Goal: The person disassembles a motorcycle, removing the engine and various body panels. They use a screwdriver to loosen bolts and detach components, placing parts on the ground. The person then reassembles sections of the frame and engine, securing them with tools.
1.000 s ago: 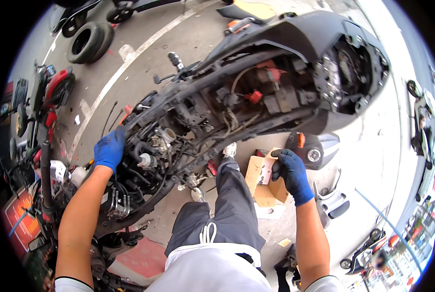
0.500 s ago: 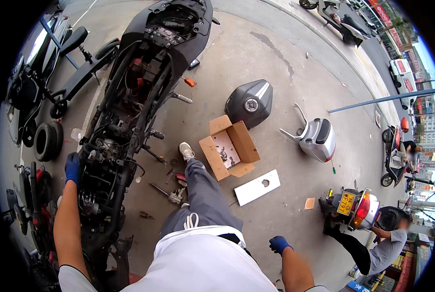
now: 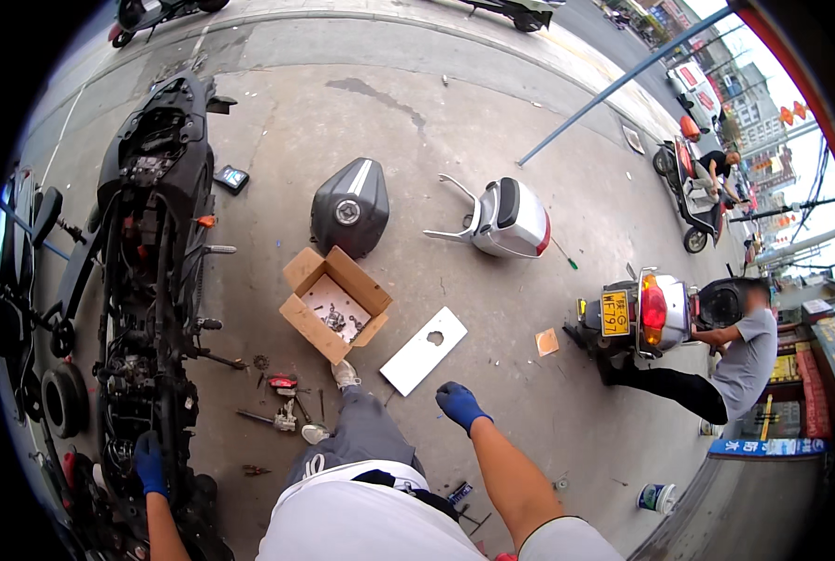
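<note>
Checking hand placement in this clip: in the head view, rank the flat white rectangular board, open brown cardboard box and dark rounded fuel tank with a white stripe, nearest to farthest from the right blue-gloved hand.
From the right hand:
1. White board: just ahead, left.
2. Cardboard box: farther left, ahead.
3. Fuel tank: beyond the box.

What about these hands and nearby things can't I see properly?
Head view:
- Left hand: any grip on the stripped motorcycle, hidden by its own back.
- Right hand: its palm, hidden likewise.
- Loose pieces in the cardboard box: too small to identify.
- Left forearm: cut off by the lower edge.
</note>
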